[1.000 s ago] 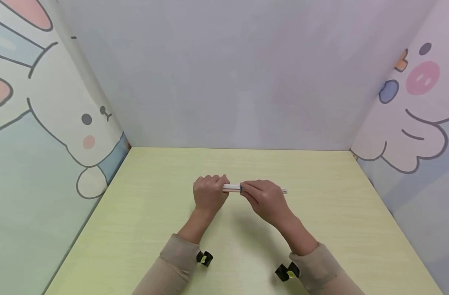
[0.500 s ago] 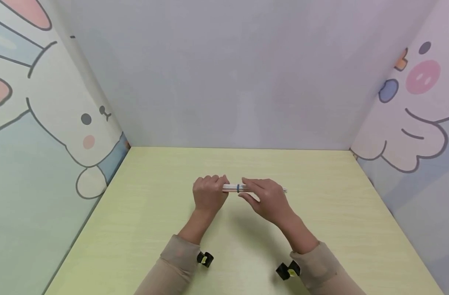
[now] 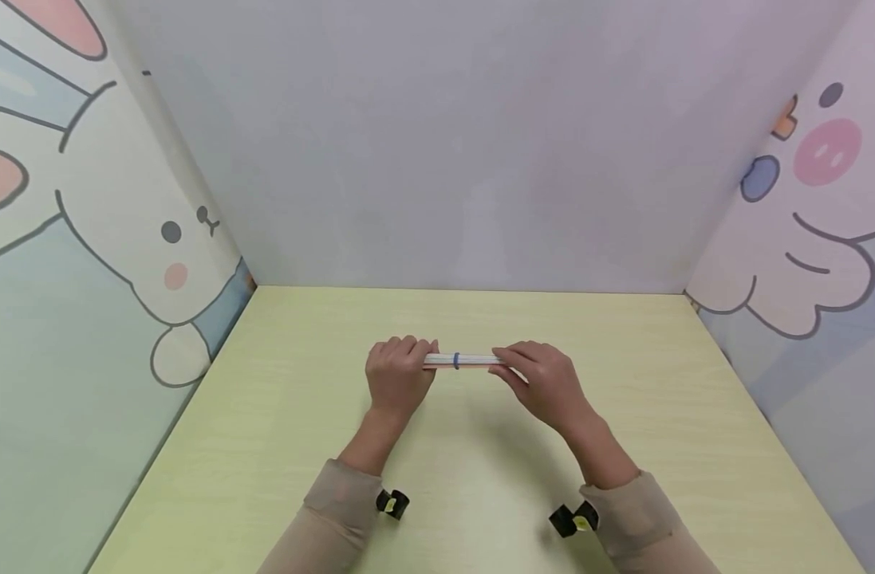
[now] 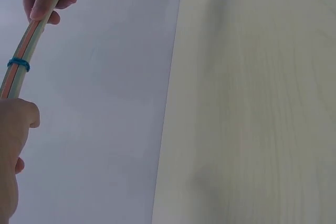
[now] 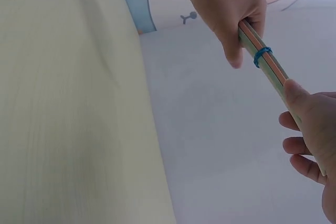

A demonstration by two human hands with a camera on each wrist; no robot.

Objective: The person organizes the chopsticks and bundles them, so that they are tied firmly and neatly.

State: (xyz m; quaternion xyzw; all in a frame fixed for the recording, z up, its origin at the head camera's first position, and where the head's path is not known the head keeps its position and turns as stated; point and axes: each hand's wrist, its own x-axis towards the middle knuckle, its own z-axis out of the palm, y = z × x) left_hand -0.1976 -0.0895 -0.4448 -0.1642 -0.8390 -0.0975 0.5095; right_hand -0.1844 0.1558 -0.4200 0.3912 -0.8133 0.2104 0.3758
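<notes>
A slim bundle of chopsticks (image 3: pixel 476 360) in white and pink is held level above the table. A blue rubber band (image 3: pixel 456 361) circles it between the hands, nearer the left one. The left hand (image 3: pixel 400 373) grips the bundle's left end in curled fingers, which hide that end. At the other end the right hand (image 3: pixel 548 383) pinches it between thumb and fingers. In the right wrist view, the band (image 5: pixel 262 56) wraps the sticks close to the left hand (image 5: pixel 226 3), and the right thumb (image 5: pixel 295 94) lies along them.
The light wooden table (image 3: pixel 437 494) spreads beneath both hands. A plain grey wall (image 3: pixel 437 159) stands behind it. Side walls carry cartoon animals, a rabbit (image 3: pixel 121 199) at left and a pink-nosed figure (image 3: pixel 803 215) at right. Small black wrist devices (image 3: pixel 392 504) show by the cuffs.
The right hand has loosened from the band and shifted right along the bundle, leaving the band in plain view. The left hand keeps its grip and has moved slightly left with the bundle.
</notes>
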